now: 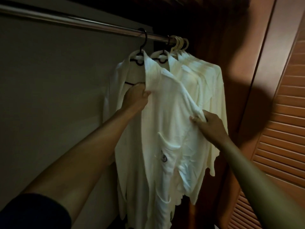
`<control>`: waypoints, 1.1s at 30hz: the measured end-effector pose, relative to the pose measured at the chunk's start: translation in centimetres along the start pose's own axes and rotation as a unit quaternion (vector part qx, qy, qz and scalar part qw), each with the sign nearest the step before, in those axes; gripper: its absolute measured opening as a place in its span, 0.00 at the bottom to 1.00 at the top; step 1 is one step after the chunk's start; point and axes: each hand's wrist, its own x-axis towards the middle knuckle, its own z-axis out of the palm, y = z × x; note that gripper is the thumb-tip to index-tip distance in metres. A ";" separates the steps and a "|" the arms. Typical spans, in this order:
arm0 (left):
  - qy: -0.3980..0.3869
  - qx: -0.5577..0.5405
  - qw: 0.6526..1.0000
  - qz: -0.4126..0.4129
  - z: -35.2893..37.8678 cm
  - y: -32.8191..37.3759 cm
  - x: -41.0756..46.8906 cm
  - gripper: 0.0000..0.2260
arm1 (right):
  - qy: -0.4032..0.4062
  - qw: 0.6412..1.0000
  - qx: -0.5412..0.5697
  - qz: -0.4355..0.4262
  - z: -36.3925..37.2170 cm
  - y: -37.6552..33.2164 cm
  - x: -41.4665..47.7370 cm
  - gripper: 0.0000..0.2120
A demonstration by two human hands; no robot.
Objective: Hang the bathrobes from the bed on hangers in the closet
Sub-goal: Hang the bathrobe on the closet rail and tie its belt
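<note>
Head view: left hand pinches the front bathrobe's collar edge, right hand pinches its lapel, seemingly straightening it on its black hanger on the closet rail.

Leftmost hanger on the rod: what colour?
Black. The leftmost hanger stands out against the white bathrobe, head view; hooks bunched farther right are cream.
</note>
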 end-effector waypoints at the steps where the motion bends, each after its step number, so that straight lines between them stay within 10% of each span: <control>1: 0.003 -0.005 1.000 -0.002 -0.1 0.0 -0.3 0.12 | -0.042 0.999 0.031 -0.003 0.2 -0.2 -0.6 0.14; 7: -0.013 -0.124 0.991 -0.042 -1.2 -0.2 -6.1 0.33 | -0.154 0.973 0.171 0.027 3.8 -1.8 -1.6 0.35; 15: -0.229 -0.153 0.933 -0.230 3.9 -2.8 -25.5 0.66 | -0.210 0.970 0.112 -0.049 11.5 -9.3 -6.9 0.35; 18: -0.020 -0.198 0.949 -0.242 4.4 -0.4 -26.7 0.29 | -0.282 0.945 0.135 -0.095 14.0 -11.2 -10.3 0.44; 20: 0.284 -0.324 0.849 -0.306 3.8 -0.9 -26.7 0.15 | -0.329 0.924 0.155 -0.121 14.9 -10.8 -12.0 0.41; 22: 0.203 -0.198 0.912 -0.298 2.7 -3.2 -27.7 0.12 | -0.370 0.903 0.185 -0.116 15.3 -8.7 -13.1 0.33; 24: 0.081 -0.240 0.889 -0.382 2.8 -6.6 -27.8 0.17 | -0.386 0.897 0.205 -0.069 16.6 -5.2 -14.0 0.28; 33: 0.071 -0.295 0.818 -0.489 -1.6 -9.3 -29.3 0.15 | -0.502 0.851 0.075 0.131 26.0 7.5 -17.1 0.26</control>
